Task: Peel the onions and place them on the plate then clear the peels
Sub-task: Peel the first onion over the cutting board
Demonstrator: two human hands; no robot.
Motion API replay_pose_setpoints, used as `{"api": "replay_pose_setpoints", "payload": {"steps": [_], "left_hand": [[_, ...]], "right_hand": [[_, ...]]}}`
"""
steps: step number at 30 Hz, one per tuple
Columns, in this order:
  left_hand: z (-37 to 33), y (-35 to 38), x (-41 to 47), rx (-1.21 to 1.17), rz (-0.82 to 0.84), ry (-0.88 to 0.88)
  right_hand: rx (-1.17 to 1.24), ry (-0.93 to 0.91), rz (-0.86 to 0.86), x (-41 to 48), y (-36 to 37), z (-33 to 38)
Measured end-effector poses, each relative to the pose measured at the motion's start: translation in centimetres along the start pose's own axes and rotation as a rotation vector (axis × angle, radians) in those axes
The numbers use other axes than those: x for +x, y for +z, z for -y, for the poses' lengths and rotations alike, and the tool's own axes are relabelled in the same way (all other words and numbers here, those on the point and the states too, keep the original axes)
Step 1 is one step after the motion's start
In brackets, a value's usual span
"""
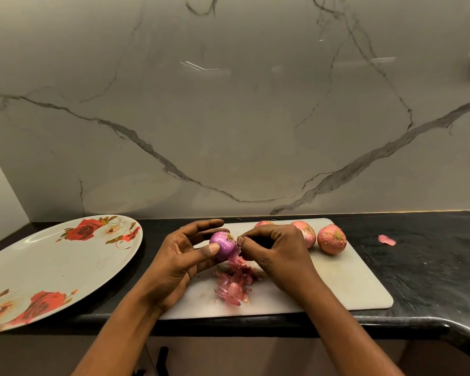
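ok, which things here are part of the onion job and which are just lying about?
Job: held onion, left hand, right hand, unpeeled onions, plate, peel pile, stray peel, cutting board.
Just there: counter, marble wall, dark object below counter.

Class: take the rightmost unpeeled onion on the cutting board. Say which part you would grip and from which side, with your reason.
Probably grip the rightmost onion across its round middle, coming from above and the right: its root tuft faces up, another onion crowds its left, and the cutting board is bare there.
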State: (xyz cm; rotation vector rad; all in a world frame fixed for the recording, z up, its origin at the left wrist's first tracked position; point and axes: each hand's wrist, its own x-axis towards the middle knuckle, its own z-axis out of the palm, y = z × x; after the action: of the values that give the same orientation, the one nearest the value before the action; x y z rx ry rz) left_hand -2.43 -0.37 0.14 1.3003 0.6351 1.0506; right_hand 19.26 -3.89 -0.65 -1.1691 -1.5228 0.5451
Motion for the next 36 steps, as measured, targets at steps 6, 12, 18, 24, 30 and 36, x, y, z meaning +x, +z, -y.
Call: {"api": "replay_pose_setpoints", "payload": {"steps": [6,12,18,24,30,36], "left_hand": [[0.1,0.2,0.4,-0.037,-0.063,-0.006],[0.1,0.4,0.4,-0.033,-0.071,-0.03],[0.1,0.2,0.3,-0.01,-0.066,-0.027],[0.1,0.1,0.3,-0.01,-0.067,-0.033],[0.2,0.0,0.4,-0.015,-0.076,-0.023],[0.1,0.2,0.5,-0.046,-0.086,-0.019]], "right_hand": [[0.103,0.065,-0.04,0.2,0.1,-0.5],[0.04,0.0,0.011,0.0,0.1,-0.3],[0.062,-0.058,0.091,-0.4,-0.1,0.9],[0.041,-0.041,0.069,-0.2,-0.1,0.6],[0.035,-0.048,0.083,-0.4,-0.2,0.6],[0.044,-0.008,0.076,-0.4,-0.1,0.4]]}}
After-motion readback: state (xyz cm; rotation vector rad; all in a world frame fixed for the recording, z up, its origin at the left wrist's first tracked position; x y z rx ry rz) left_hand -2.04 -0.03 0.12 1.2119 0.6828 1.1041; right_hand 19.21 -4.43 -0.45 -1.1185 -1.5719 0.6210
